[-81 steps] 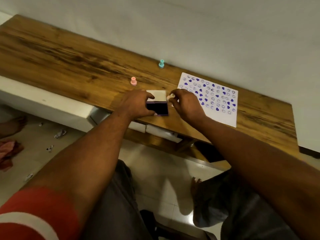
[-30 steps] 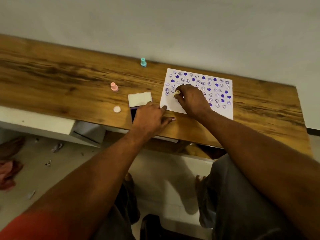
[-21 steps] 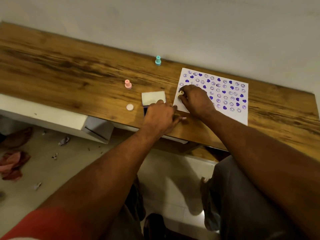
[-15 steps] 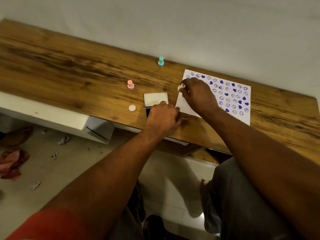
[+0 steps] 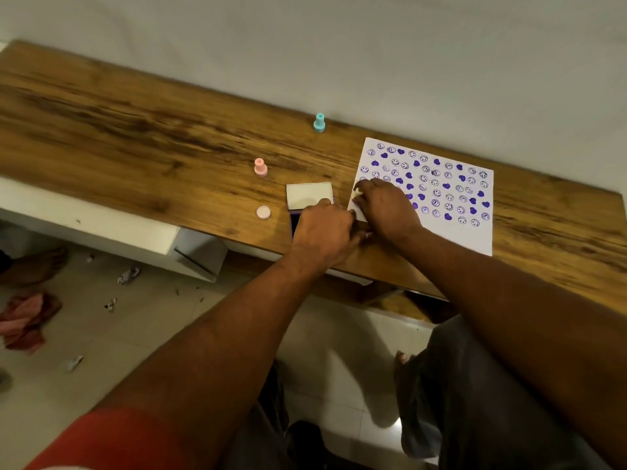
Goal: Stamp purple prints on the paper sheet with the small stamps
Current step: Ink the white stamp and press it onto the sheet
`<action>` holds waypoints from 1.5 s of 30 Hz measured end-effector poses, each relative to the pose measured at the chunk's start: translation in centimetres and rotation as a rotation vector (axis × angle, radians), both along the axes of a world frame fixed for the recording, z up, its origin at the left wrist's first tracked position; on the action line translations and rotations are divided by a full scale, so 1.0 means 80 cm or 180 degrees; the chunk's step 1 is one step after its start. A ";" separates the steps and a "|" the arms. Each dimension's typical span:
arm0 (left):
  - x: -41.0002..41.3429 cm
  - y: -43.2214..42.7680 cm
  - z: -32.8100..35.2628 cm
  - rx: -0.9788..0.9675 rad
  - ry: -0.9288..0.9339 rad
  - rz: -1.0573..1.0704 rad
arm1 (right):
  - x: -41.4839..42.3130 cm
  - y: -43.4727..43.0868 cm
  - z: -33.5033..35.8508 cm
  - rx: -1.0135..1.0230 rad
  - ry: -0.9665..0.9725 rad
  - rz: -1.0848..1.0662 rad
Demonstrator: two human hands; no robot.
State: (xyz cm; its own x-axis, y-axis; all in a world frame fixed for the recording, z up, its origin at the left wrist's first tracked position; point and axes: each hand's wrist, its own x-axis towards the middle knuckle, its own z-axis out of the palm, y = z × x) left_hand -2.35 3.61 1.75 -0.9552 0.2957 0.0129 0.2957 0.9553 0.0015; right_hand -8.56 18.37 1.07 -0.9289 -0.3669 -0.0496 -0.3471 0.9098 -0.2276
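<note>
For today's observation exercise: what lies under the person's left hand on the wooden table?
Under the left hand a dark purple ink pad shows only at its left edge, its open white lid behind. The rest of the pad is covered.

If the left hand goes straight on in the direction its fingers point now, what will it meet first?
The left hand lies over the ink pad, fingers pointing right toward the paper sheet. Going straight on, it would probably first meet the right hand at the sheet's near left edge; they already look close to touching, though depth is unclear.
</note>
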 end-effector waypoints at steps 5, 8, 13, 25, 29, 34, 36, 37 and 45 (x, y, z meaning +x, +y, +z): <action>-0.004 -0.003 -0.003 0.0013 0.0050 0.0018 | -0.005 -0.001 0.003 -0.0156 -0.0102 -0.0085; -0.004 -0.009 -0.004 0.0209 0.0177 0.0059 | -0.005 0.005 0.009 -0.0692 -0.0207 -0.0201; -0.006 -0.035 0.006 0.0659 0.0404 0.0239 | -0.015 0.034 0.027 -0.1914 -0.0007 -0.1179; 0.036 -0.175 0.012 0.1591 0.0182 0.0964 | 0.029 -0.012 0.037 -0.1984 -0.0142 -0.0852; 0.050 -0.198 -0.006 0.1738 -0.0073 0.1318 | 0.040 -0.063 0.038 -0.1899 -0.0341 -0.0424; 0.042 -0.203 -0.011 0.1790 -0.0167 0.1409 | 0.040 -0.134 0.039 -0.1354 -0.0325 0.0324; 0.037 -0.201 -0.012 0.1794 -0.0196 0.1398 | 0.036 -0.153 0.036 -0.1095 -0.0313 0.0555; 0.035 -0.200 -0.012 0.1814 -0.0213 0.1408 | 0.035 -0.159 0.033 -0.0983 -0.0302 0.0623; 0.026 -0.207 -0.017 0.2138 -0.0392 0.1501 | 0.023 -0.179 0.024 -0.0525 -0.0478 0.0762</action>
